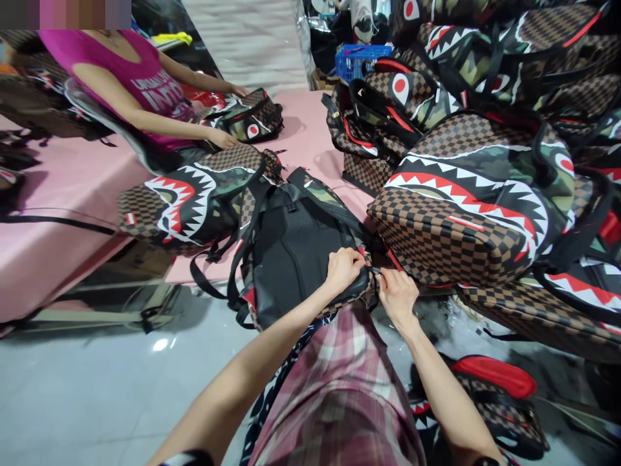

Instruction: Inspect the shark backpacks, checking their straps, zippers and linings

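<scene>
A backpack (pixel 295 259) lies with its black back panel up on the pink table edge in front of me, its bottom corner against my lap. My left hand (pixel 345 268) is closed, its fingers pinching the backpack's lower right corner near a small red patch. Just to the right, my right hand (pixel 398 294) is closed in a pinch on a thin black strap at that same corner. The strap's far end is hidden by my fingers. Loose black shoulder straps (pixel 233 272) hang off the backpack's left side.
A large checkered backpack with a shark-mouth print (pixel 460 200) stands close on the right, before a pile of similar bags. Another shark-print bag (pixel 189 200) lies to the left. Across the pink table (pixel 305 123), a person in a pink shirt (pixel 150 90) handles a small bag (pixel 257 116).
</scene>
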Tool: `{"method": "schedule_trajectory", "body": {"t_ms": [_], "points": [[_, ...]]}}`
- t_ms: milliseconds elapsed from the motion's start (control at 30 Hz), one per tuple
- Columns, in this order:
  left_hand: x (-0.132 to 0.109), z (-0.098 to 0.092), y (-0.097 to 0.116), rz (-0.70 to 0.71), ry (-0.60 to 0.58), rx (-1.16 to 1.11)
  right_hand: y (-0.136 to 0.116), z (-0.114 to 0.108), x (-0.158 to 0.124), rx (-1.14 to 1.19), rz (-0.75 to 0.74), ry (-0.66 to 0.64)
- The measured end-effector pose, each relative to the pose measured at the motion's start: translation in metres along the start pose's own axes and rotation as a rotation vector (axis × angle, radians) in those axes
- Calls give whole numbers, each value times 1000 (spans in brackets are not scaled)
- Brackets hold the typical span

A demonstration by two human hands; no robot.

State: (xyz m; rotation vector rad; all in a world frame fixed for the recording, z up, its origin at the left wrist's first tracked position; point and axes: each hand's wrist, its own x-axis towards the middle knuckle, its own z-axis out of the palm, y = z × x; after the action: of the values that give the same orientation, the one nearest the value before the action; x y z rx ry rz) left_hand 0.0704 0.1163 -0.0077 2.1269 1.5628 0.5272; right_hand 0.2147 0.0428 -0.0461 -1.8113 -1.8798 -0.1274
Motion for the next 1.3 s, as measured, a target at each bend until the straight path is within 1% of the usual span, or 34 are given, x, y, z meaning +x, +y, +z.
{"method": "schedule_trajectory", "body": {"t_ms": [200,300,367,400,433,467,500,533,567,600,667,700,733,800,867,967,1033,1067,1133,1200,1233,1300], "points": [[-3,4,2,36,21,-6,-13,-12,6,-133,-6,-80],[-1,8,6,47,26,4,-18,-15,12,-122,31,-125],[-3,4,12,51,9,2,-14,-14,13,-9,84,-133],[-6,-1,14,76,-27,-14,-10,-13,12,86,142,-122],[-12,-9,15,129,-99,-42,-4,-11,9,202,219,-98],[-20,-20,13,212,-203,-82,3,-9,4,331,306,-64],[-32,-32,8,310,-317,-126,10,-7,-3,460,394,-28],[-46,-45,-3,413,-427,-159,15,-5,-12,577,474,4],[-63,-58,-17,483,-478,-171,18,-2,-23,673,537,25],[-81,-70,-36,489,-420,-146,18,0,-34,747,580,29],[-120,-87,-84,368,-112,51,7,5,-54,837,605,-26],[-139,-91,-109,289,1,177,-4,7,-62,867,575,-81],[-156,-92,-132,242,51,281,-16,10,-68,888,515,-143],[-183,-85,-169,196,66,437,-42,16,-73,876,350,-246],[-197,-71,-189,170,67,511,-64,20,-74,768,224,-282],[-198,-52,-201,131,142,504,-85,24,-74,499,168,-271],[-193,-47,-204,141,181,467,-101,27,-76,343,109,-265],[-192,-47,-205,150,192,447,-112,29,-79,282,52,-270],[-193,-47,-205,165,206,412,-140,35,-86,207,-103,-297],[-196,-48,-205,177,218,377,-173,43,-94,178,-243,-315],[-197,-49,-206,186,225,358,-189,48,-98,173,-287,-306],[-200,-48,-207,208,235,321,-214,59,-103,162,-306,-252]]}}
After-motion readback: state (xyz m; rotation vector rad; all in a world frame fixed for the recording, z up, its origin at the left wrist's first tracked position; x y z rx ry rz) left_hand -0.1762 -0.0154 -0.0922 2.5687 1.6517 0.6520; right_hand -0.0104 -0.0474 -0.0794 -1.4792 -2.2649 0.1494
